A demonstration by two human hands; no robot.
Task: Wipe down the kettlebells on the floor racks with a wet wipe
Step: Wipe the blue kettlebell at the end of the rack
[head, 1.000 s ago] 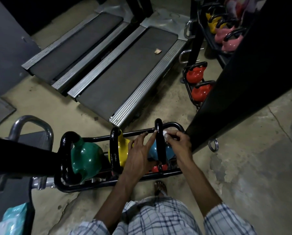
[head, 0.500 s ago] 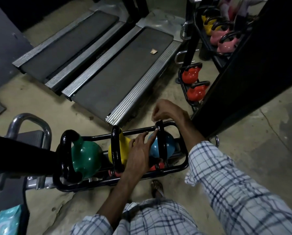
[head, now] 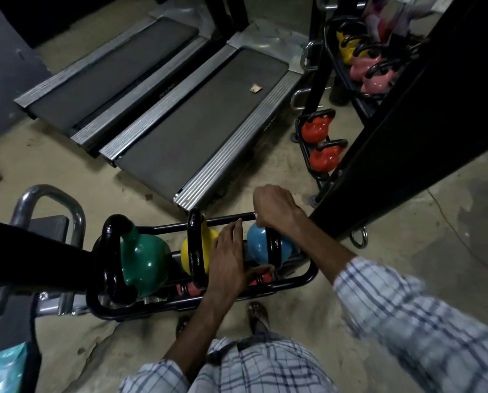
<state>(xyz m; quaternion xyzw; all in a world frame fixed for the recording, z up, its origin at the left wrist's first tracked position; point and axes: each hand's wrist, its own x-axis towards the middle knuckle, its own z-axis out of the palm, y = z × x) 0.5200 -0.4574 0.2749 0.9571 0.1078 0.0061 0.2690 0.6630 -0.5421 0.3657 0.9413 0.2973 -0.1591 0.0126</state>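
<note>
- The blue kettlebell [head: 258,245], a round glossy body under a thick black loop handle, sits at the right end of a low black tubular-steel floor rack [head: 308,276], just in front of the person's feet. Its shell shows a soft sheen and no grime that this dim light lets me make out.
- The right hand [head: 276,208] is over the top of that handle with its fingers curled tight around it, probably to work a wipe along the loop. Any wipe is hidden inside the fist, so I cannot confirm it.
- The left hand [head: 228,256] lies against the bell's left flank, fingers straight and close together, thumb spread toward the near leg of the handle. It reads as a brace to stop the bell rocking, not a grip.
- Along the same rack stand a yellow kettlebell [head: 184,251] and a larger green kettlebell [head: 143,259], both upright with black handles.
- Further out, two orange-red kettlebells [head: 316,129] sit on a second floor rack, beside two grey treadmill decks [head: 197,131].
- A teal wipe packet [head: 4,367] sits at the lower left, likely kept there for a fresh sheet.
</note>
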